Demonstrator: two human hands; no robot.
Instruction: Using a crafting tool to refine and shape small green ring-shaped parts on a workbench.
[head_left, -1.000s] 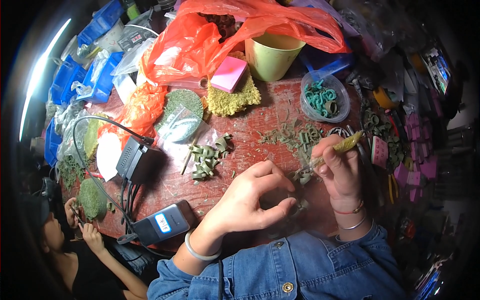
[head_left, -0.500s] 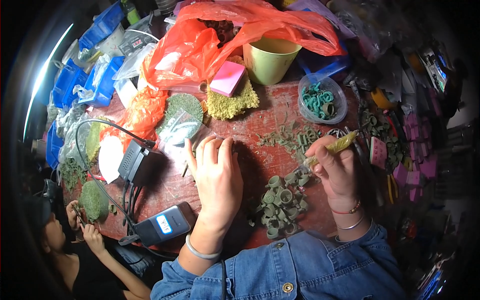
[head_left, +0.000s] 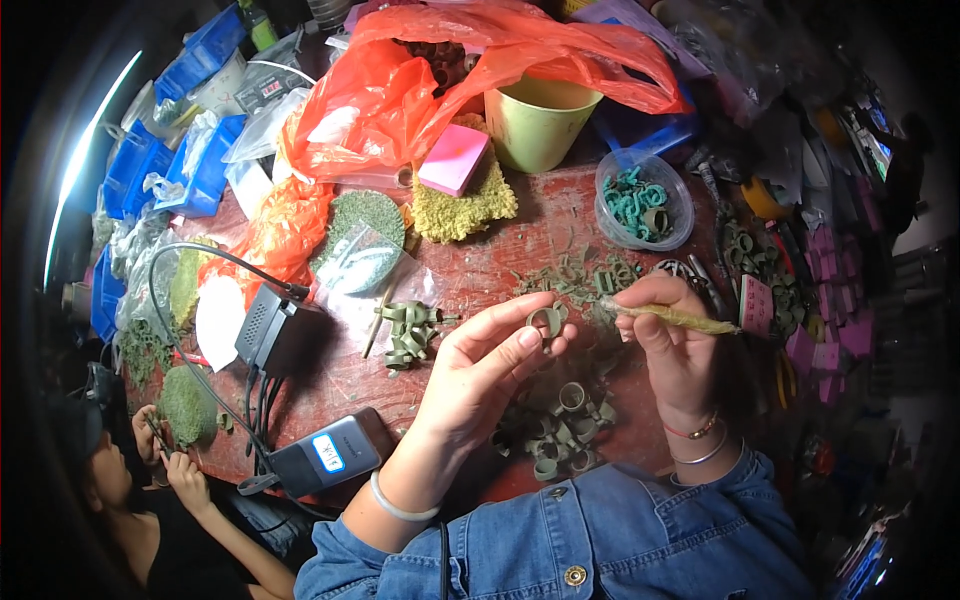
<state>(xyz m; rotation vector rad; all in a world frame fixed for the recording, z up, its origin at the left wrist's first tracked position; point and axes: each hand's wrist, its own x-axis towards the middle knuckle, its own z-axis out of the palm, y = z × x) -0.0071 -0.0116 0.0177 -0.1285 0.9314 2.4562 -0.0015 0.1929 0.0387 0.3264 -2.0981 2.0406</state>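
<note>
My left hand (head_left: pixel 490 360) pinches a small olive-green ring-shaped piece (head_left: pixel 546 320) between thumb and fingers. My right hand (head_left: pixel 665 350) is closed on a yellowish, elongated pouch-like tube (head_left: pixel 690 320), its narrow pale tip pointing left near the ring. Below the hands lies a heap of similar green pieces (head_left: pixel 572 397) on the worn red tabletop (head_left: pixel 380 396); a smaller cluster (head_left: pixel 408 335) lies left of my left hand, beside a thin stick (head_left: pixel 378 325). More green scraps (head_left: pixel 565 270) are scattered beyond my hands. A clear tub (head_left: pixel 640 200) holds teal and green bits.
An orange-red plastic bag (head_left: pixel 370 110), pale green bucket (head_left: pixel 540 120), pink block (head_left: pixel 452 160) and blue bins (head_left: pixel 135 175) crowd the back. A black device (head_left: pixel 275 330), cables and power bank (head_left: pixel 325 455) sit left; pliers and pink pieces (head_left: pixel 830 290) line the right. A co-worker (head_left: pixel 155 520) works at lower left.
My left hand has swept left to the green cluster and come back right, now pinching a ring. The tube in my right hand has swung to lie nearer horizontal.
</note>
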